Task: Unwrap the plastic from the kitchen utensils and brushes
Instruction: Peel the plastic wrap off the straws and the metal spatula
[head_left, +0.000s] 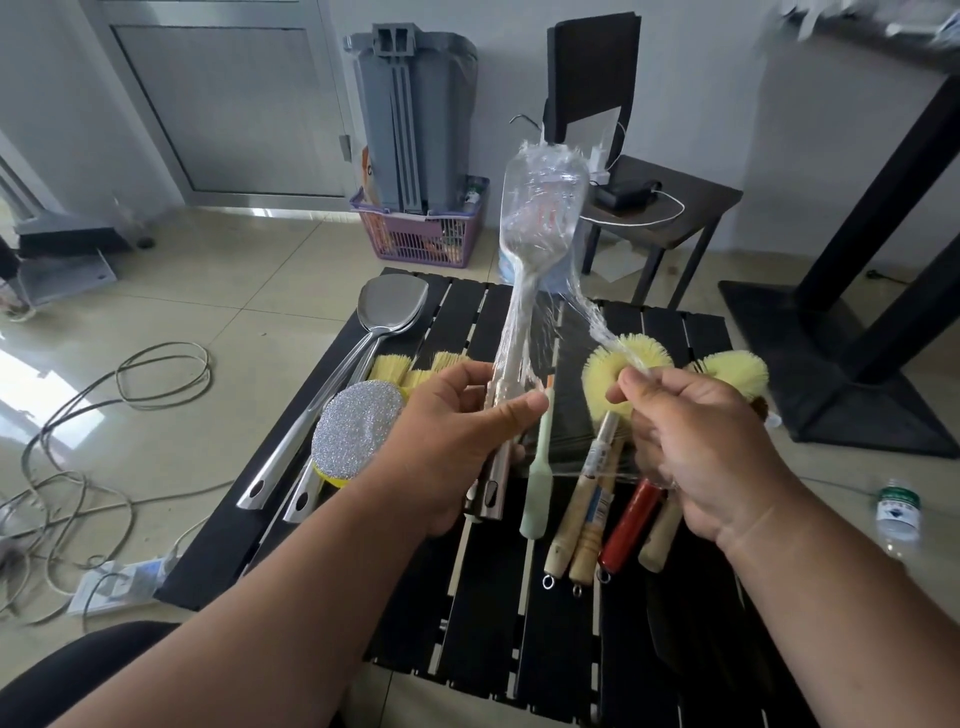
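Note:
My left hand (467, 431) grips the steel handle of a slotted spatula (540, 218), held upright with its head wrapped in clear plastic. A loose strand of that plastic film (587, 317) stretches down to my right hand (706, 447), which pinches its end. Below lie yellow round brushes (602, 379) with wooden handles, a red-handled brush (631, 525) and a pale green brush handle (537, 493). An unwrapped steel spatula (392, 312) and a silver glitter scrubber (358, 431) lie at the left of the black slatted table (488, 639).
Cables and a white power strip (114, 582) lie on the tiled floor at the left. A grey bin in a purple basket (421, 239) and a dark chair (660, 208) stand behind the table. A plastic bottle (896, 514) stands at the right beside a black table base.

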